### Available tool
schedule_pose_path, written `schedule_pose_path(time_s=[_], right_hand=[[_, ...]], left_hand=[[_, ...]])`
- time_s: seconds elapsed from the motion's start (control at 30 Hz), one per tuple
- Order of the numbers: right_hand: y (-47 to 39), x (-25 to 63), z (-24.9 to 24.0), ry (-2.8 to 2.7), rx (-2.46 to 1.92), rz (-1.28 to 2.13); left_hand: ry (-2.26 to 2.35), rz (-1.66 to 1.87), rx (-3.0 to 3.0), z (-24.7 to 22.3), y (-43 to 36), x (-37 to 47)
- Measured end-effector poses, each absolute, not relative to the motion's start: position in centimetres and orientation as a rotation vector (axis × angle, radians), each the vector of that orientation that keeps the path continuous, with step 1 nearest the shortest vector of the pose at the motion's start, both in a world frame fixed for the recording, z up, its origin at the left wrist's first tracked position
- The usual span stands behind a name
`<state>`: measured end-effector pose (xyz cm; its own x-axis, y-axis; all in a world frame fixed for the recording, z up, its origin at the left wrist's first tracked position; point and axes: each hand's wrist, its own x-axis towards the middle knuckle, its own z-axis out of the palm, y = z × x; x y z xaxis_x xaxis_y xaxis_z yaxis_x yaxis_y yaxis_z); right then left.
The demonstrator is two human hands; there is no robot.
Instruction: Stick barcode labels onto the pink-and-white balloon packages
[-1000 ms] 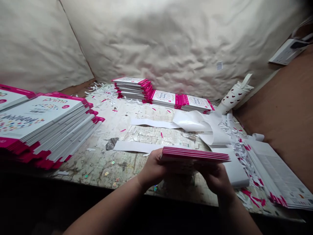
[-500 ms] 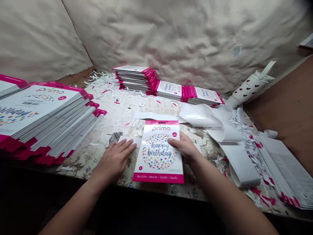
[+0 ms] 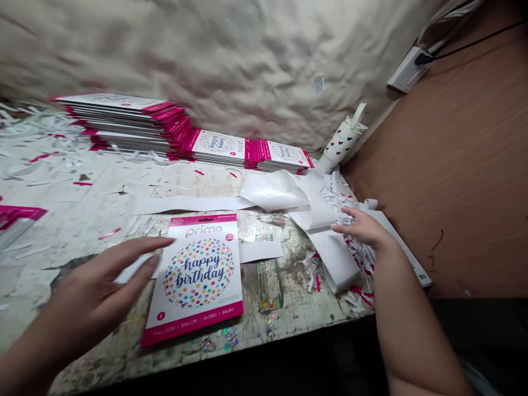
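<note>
A balloon packet, white with pink bands and "happy birthday" in a dotted circle, lies face up near the table's front edge. Beside its left edge is my left hand, thumb and forefinger apart, fingertips at the packet's border; its other fingers are hidden. Under the packet runs a white paper strip, showing on both sides. My right hand reaches to the right, finger and thumb spread over the shredded paper, beside a curled white backing strip. I see nothing held in it.
Stacked balloon packets and two lower piles line the back wall. A white tumbler with hearts stands in the back right corner, below a power strip. Paper shreds litter the left; a brown panel bounds the right.
My right hand has let go of the balloon packet and moved right to the shredded paper. My left hand has lifted from the paper strip to the packet's left edge. The view has swung right.
</note>
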<state>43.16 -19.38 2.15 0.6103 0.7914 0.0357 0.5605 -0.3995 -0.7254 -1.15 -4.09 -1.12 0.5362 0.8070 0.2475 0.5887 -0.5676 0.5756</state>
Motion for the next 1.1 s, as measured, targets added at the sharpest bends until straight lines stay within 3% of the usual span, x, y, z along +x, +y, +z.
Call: schedule_pose_path(time_s=[0.17,0.4,0.77,1.1], right_hand=[[-15.6,43.8,1.9,-1.134,-1.749,0.551],[-13.3,41.2,3.5,-1.021,-1.295,0.640],[-14.9,41.2,2.2,-1.501,-1.596,0.009],[-15.8,40.9,0.9,-1.566,-1.657,-0.873]], left_hand=[[0.648,0.392,2.052,3.1,-4.1,13.5],[0.452,0.339,1.191,2.7,-2.5,26.4],[0.477,0.247,0.942,3.2,-2.8,28.4],[0.531,0.353,0.910,3.4,-3.9,28.5]])
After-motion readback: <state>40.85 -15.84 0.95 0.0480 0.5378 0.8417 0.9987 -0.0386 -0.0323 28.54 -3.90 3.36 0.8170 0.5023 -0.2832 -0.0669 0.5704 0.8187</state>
